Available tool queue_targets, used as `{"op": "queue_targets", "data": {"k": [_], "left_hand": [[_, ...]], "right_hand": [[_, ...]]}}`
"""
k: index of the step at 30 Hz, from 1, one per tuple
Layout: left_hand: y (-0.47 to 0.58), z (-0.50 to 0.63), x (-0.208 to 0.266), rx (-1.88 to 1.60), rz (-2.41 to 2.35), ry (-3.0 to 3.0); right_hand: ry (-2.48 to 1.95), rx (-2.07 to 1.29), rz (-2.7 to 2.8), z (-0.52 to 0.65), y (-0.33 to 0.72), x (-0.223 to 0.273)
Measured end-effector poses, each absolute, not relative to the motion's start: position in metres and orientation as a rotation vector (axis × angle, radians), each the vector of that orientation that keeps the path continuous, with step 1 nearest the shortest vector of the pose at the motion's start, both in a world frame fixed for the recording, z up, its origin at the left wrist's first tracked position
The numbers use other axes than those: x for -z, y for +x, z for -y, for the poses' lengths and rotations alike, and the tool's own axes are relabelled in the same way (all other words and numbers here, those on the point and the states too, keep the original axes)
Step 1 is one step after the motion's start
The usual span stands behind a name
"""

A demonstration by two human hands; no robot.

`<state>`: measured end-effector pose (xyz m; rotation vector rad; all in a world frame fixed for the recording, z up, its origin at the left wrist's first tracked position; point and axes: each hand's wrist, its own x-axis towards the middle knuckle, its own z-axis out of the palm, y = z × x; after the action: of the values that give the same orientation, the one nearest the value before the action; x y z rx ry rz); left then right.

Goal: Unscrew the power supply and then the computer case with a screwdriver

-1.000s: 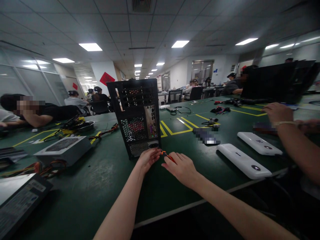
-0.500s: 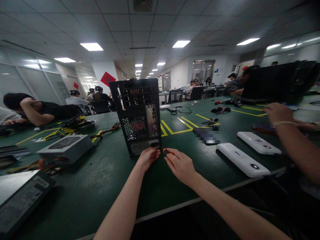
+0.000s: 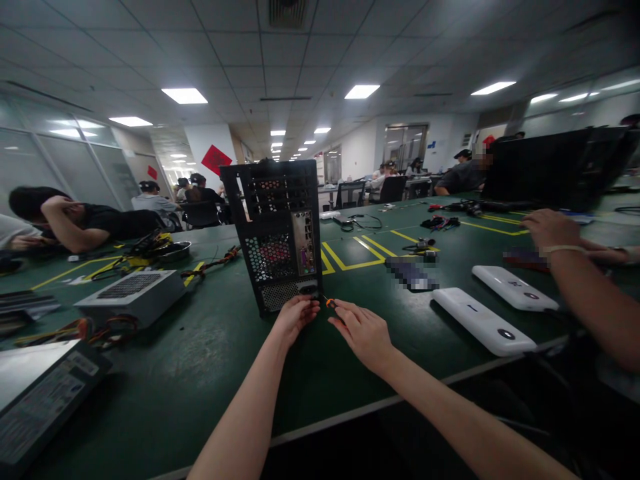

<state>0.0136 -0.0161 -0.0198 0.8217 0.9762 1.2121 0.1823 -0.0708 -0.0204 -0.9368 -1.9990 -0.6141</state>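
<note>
A black computer case (image 3: 254, 250) stands upright with its back panel facing me, showing ports and perforated grilles. In my right hand (image 3: 364, 331) is a screwdriver (image 3: 331, 303) with an orange and black handle. Its thin shaft points left, toward the lower right corner of the case; whether its tip touches a screw is too small to tell. My left hand (image 3: 296, 319) is closed at the bottom of that back panel, thumb and fingers pressed together close to the shaft. Whatever it pinches is hidden by the fingers.
Two power supply units (image 3: 131, 297) with cables lie at left. White power banks (image 3: 484, 321) and a blurred-out phone (image 3: 411, 273) are at right. Another person's hand (image 3: 553, 230) works beyond them, near a black monitor (image 3: 535, 167). Yellow tape marks the green table (image 3: 200, 360).
My right fingers have shifted on the screwdriver handle, covering more of it, and the shaft shows more clearly. My left hand and the case are almost unmoved.
</note>
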Motion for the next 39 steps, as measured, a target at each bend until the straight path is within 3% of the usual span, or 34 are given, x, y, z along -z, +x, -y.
{"op": "queue_targets", "data": {"k": [17, 39], "left_hand": [[0.014, 0.017, 0.019, -1.208, -0.986, 0.805], [0.013, 0.020, 0.017, -1.227, -0.962, 0.798]], "right_hand": [[-1.061, 0.588, 1.984, 0.078, 0.186, 0.014], [-0.912, 0.679, 2.144, 0.081, 0.181, 0.013]]}}
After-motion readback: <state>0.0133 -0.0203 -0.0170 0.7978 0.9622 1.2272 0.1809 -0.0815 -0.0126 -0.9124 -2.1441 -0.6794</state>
